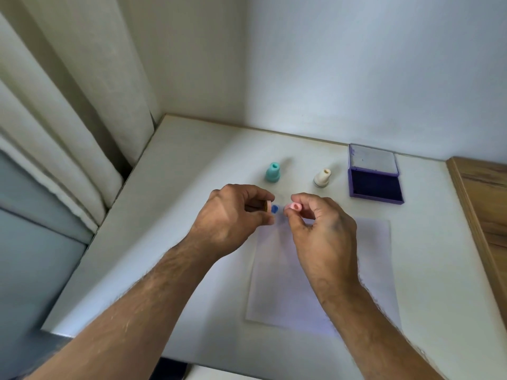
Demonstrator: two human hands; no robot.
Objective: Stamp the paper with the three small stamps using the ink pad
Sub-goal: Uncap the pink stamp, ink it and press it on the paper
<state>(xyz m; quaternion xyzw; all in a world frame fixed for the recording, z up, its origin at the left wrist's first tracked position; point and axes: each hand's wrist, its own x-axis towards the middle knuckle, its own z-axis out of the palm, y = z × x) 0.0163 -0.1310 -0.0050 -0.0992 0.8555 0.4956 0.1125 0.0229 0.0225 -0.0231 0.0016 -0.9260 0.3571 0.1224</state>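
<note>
A white sheet of paper (323, 270) lies on the table. My left hand (230, 215) pinches a small stamp body (270, 206) held sideways, its blue inked face pointing right. My right hand (321, 229) pinches a pink cap-like piece (295, 207) a short gap away, above the paper's far left corner. A teal stamp (273, 172) and a cream stamp (322, 177) stand upright behind my hands. The purple ink pad (374, 185) lies open at the far right, its lid (373, 160) folded back.
The white table (178, 201) sits in a corner, with a wall behind and a curtain (68, 119) along its left edge. A wooden surface (485, 204) borders the table on the right.
</note>
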